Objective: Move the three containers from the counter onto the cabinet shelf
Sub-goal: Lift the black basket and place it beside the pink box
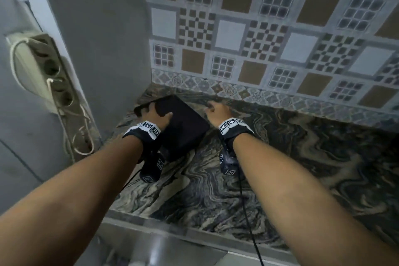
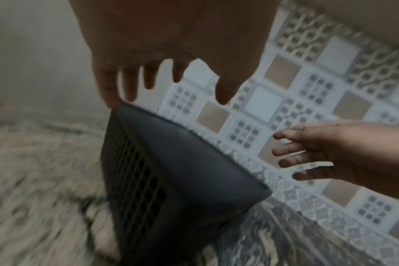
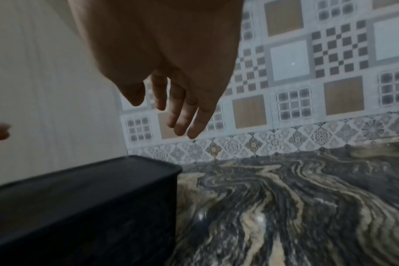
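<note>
One dark rectangular container [image 1: 185, 129] with a flat lid and slotted sides stands on the marble counter [image 1: 280, 168], pushed into the left back corner. My left hand [image 1: 155, 112] lies spread over the left part of its lid; in the left wrist view the left hand [image 2: 159, 54] has its fingers straight and apart above the container [image 2: 194, 162]. My right hand [image 1: 216, 110] hovers just right of the container, fingers extended and holding nothing. The right wrist view shows the right hand [image 3: 178, 100] above the container's far right corner [image 3: 80, 207]. No other container or shelf is in view.
A grey panel [image 1: 103, 39] walls the counter's left side, and a patterned tiled wall [image 1: 259, 39] closes the back. A white power strip [image 1: 49, 75] with cords hangs on the left. The counter's front edge [image 1: 194, 235] runs below my forearms.
</note>
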